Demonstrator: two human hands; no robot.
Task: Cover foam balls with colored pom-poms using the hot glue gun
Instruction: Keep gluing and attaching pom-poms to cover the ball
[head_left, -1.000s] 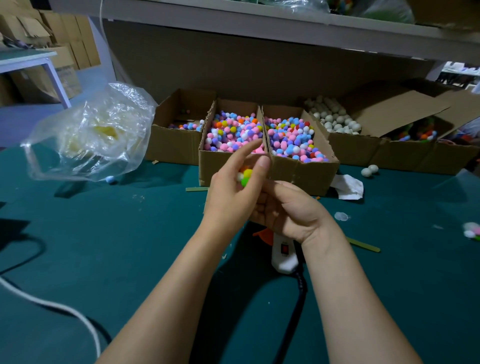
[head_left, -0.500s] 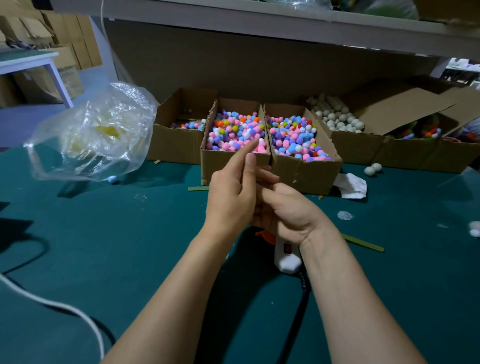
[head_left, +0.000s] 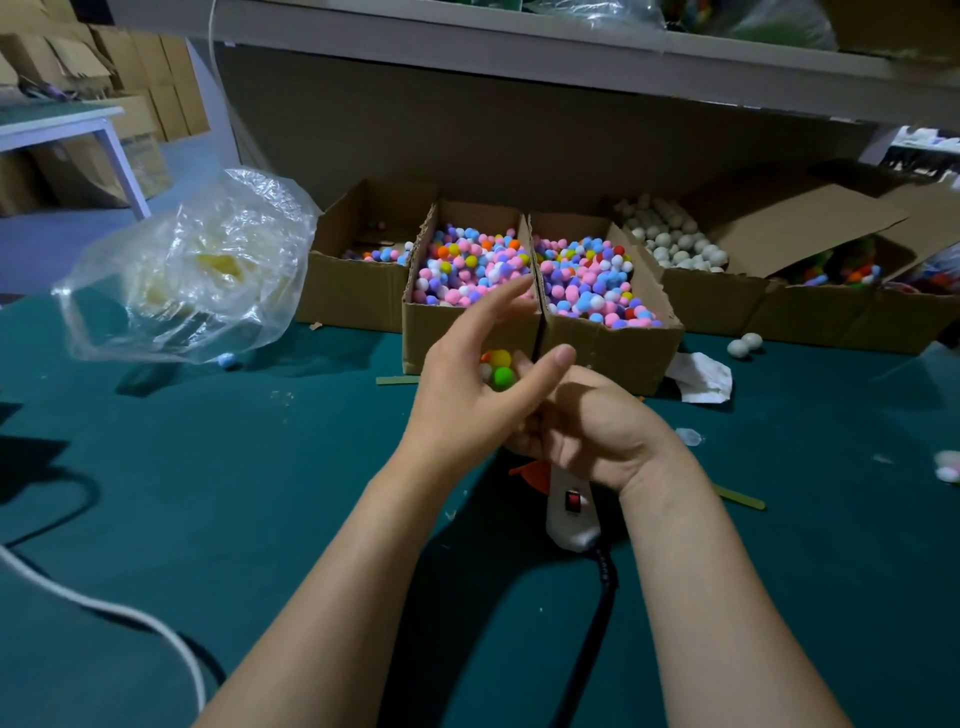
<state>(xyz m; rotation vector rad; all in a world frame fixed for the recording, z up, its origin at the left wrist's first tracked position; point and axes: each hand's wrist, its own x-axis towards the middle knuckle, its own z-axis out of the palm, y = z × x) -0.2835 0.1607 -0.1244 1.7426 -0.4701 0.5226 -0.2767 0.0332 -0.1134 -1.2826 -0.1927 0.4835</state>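
Left hand (head_left: 462, 400) is half open, fingers spread loosely about the ball (head_left: 500, 368). Right hand (head_left: 597, 431) reaches under it, its fingers hidden, so I cannot tell its grip. The gun (head_left: 570, 512) lies below the wrists. Best to press each pom-pom firmly and turn the ball to find bare foam.

It looked like a craft workshop or stockroom: open cardboard boxes (head_left: 623, 353) full of pom-poms (head_left: 470, 270) stood in a row on a green worktop (head_left: 208, 467), under a shelf (head_left: 467, 47), with stacked cartons (head_left: 156, 88) behind.
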